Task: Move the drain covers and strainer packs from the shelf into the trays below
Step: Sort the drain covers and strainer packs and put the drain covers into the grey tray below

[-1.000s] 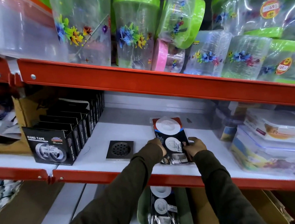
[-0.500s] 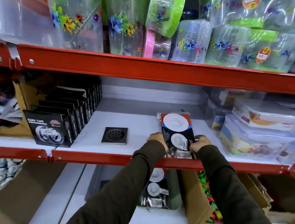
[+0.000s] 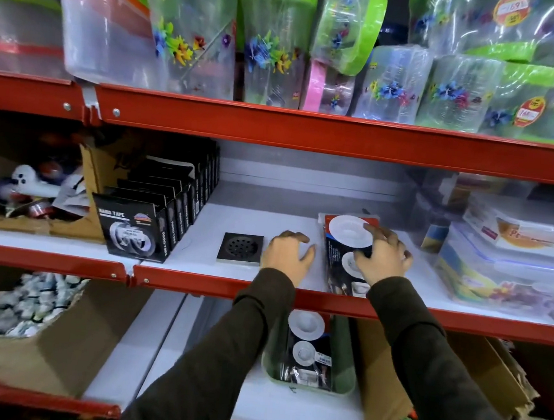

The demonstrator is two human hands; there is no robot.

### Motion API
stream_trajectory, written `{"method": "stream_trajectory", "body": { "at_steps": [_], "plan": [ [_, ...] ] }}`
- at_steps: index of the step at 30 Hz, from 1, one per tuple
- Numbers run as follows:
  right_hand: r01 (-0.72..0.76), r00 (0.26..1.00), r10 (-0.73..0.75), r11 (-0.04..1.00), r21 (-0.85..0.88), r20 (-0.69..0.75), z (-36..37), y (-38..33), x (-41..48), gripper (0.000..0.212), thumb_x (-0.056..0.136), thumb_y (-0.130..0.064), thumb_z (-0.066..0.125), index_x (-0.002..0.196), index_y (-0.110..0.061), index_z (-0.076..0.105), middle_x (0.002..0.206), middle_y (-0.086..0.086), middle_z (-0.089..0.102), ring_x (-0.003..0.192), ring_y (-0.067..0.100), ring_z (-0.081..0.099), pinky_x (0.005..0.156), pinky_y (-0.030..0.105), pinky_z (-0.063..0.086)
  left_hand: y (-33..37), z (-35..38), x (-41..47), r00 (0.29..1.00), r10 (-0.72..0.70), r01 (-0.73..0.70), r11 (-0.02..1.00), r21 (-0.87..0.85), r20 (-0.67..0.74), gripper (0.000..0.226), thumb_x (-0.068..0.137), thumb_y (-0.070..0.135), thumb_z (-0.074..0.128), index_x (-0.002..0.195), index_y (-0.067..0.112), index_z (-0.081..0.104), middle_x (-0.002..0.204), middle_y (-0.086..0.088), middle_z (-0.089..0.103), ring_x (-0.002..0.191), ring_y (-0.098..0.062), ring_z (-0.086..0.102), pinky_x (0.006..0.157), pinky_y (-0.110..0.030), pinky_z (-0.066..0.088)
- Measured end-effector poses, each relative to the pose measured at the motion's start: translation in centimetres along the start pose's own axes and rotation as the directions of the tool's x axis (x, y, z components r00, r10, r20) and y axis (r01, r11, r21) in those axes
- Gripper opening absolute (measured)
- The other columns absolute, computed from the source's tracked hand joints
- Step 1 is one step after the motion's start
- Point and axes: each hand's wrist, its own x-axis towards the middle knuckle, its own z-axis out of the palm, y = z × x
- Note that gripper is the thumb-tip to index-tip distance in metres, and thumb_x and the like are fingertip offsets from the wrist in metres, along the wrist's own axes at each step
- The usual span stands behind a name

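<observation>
Pressing down with the right hand (image 3: 383,256), fingers spread over the strainer packs (image 3: 346,249) lying on the white shelf (image 3: 258,218) — hovering the left hand (image 3: 287,252) loosely open, holding nothing, just right of the black drain cover (image 3: 240,248). Showing another pack in the green tray (image 3: 343,376) below.

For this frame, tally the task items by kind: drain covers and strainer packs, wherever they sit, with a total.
Square black perforated drain covers, on the middle shelf: 1
Clear-wrapped strainer packs with white discs: 2, counting what shows: one on the middle shelf under the right hand, one in the green plastic tray below; more may lie stacked beneath each.
Total: 3
</observation>
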Motion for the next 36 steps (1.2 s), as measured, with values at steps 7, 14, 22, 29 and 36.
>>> {"method": "stream_trajectory", "body": {
  "at_steps": [7, 14, 22, 29, 36],
  "plan": [
    [0.313, 0.915, -0.321, 0.947, 0.074, 0.244, 2.9, -5.7, -0.3, 0.055, 0.086, -0.035, 0.064, 0.138, -0.035, 0.047, 0.152, 0.000, 0.039, 0.142, 0.026, 0.031, 0.118, 0.050, 0.014, -10.4, -5.1, -0.2, 0.973, 0.172, -0.140, 0.969, 0.203, -0.152, 0.036, 0.098, 0.041, 0.042, 0.114, 0.022, 0.068, 0.130, 0.000, 0.062, 0.126, -0.023, 0.054, 0.113, -0.039, 0.037],
    [0.478, 0.733, -0.419, 0.878, 0.034, 0.536, 8.3, -14.3, 0.1, 0.075, 0.083, -0.042, 0.069, 0.148, -0.027, 0.037, 0.156, 0.001, 0.035, 0.142, 0.025, 0.035, 0.117, 0.042, 0.028, -18.3, -8.0, -1.1, 0.971, 0.235, -0.207, 0.918, 0.338, -0.042, 0.067, 0.098, 0.054, 0.020, 0.152, 0.015, 0.032, 0.157, -0.001, 0.036, 0.152, -0.016, 0.018, 0.124, -0.037, 0.020],
    [0.421, 0.626, -0.252, 0.906, -0.048, 0.738, 12.0, -19.0, 2.0, 0.109, 0.062, -0.042, 0.085, 0.152, -0.018, 0.028, 0.156, 0.000, 0.036, 0.142, 0.020, 0.038, 0.117, 0.031, 0.032, -20.4, -7.8, -1.3, 0.931, 0.365, -0.309, 0.819, 0.483, -0.022, 0.069, 0.096, 0.050, 0.017, 0.155, 0.014, 0.022, 0.164, -0.003, 0.019, 0.154, -0.024, 0.007, 0.124, -0.044, 0.012],
    [0.454, 0.659, -0.274, 0.888, -0.080, 0.700, 11.2, -19.8, 1.8, 0.110, 0.049, -0.051, 0.086, 0.144, -0.023, 0.040, 0.145, -0.002, 0.051, 0.133, 0.022, 0.049, 0.110, 0.035, 0.041, -20.5, -7.6, -1.3, 0.924, 0.378, -0.302, 0.812, 0.499, -0.055, 0.069, 0.096, 0.047, 0.017, 0.156, 0.013, 0.016, 0.165, -0.004, 0.008, 0.154, -0.025, 0.007, 0.125, -0.044, 0.008],
    [0.477, 0.732, -0.394, 0.879, -0.005, 0.555, 6.4, -19.9, -2.1, 0.100, 0.053, -0.050, 0.087, 0.140, -0.022, 0.046, 0.136, 0.000, 0.056, 0.123, 0.022, 0.054, 0.107, 0.038, 0.043, -20.4, -7.5, -1.4, 0.929, 0.368, -0.296, 0.807, 0.511, -0.042, 0.069, 0.097, 0.046, 0.017, 0.155, 0.009, 0.021, 0.164, -0.008, 0.016, 0.153, -0.026, 0.009, 0.124, -0.045, 0.009]
  ]
}}
